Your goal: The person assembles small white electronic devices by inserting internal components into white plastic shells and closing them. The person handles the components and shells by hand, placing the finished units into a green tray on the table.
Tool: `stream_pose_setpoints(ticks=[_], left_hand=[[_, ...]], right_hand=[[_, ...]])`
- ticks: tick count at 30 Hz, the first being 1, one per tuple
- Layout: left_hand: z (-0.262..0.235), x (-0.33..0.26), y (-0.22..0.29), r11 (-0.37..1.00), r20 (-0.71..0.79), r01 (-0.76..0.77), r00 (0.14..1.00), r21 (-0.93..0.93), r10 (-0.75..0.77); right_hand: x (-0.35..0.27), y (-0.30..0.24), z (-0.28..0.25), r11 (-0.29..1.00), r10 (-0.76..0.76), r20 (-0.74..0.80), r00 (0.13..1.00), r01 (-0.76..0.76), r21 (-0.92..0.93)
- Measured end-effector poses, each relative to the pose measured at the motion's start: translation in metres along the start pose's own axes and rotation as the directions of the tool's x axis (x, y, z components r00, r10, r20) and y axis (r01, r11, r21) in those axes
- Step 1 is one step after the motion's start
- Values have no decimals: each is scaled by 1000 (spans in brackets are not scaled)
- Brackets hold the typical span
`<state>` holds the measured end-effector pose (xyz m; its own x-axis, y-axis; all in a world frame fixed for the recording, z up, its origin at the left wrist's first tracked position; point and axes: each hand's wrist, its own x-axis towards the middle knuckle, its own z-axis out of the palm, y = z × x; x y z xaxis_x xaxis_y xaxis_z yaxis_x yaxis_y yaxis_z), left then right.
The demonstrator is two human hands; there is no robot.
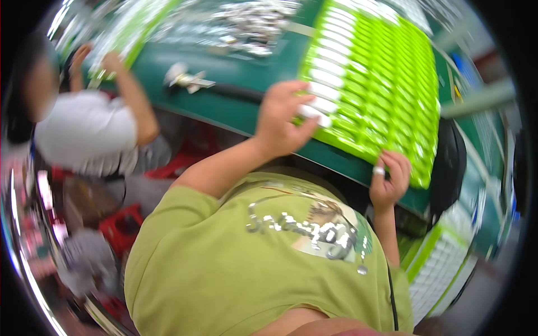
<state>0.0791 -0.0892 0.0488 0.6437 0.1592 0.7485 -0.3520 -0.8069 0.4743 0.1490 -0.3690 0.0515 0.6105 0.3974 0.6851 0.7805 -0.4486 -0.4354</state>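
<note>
Dark-green table (241, 95) — bright-green tray (381, 84), co-worker (84, 129) alongside.

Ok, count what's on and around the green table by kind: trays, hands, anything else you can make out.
Bright green plastic slotted trays: 2, one on the dark green table under both hands, one lower right
Person's own hands: 2, left hand, right hand
Co-worker's hands: 2
Small metal tool: 1
Total: 7
</note>
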Motion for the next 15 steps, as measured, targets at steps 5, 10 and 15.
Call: stream_pose_setpoints(ticks=[5, 10, 15], left_hand=[[14, 73, -16, 984, 44, -7, 999, -175, 15], [60, 98, -61, 973, -1, 21, 1000, -230, -22], [59, 77, -70, 969, 74, 35, 997, -243, -18]], right_hand=[[-2, -1, -5, 998, 64, -36, 997, -64, 13], [-5, 9, -29, 973, 176, -134, 975, -152, 171], [-34, 22, -118, 701, 702, -121, 702, -651, 291]])
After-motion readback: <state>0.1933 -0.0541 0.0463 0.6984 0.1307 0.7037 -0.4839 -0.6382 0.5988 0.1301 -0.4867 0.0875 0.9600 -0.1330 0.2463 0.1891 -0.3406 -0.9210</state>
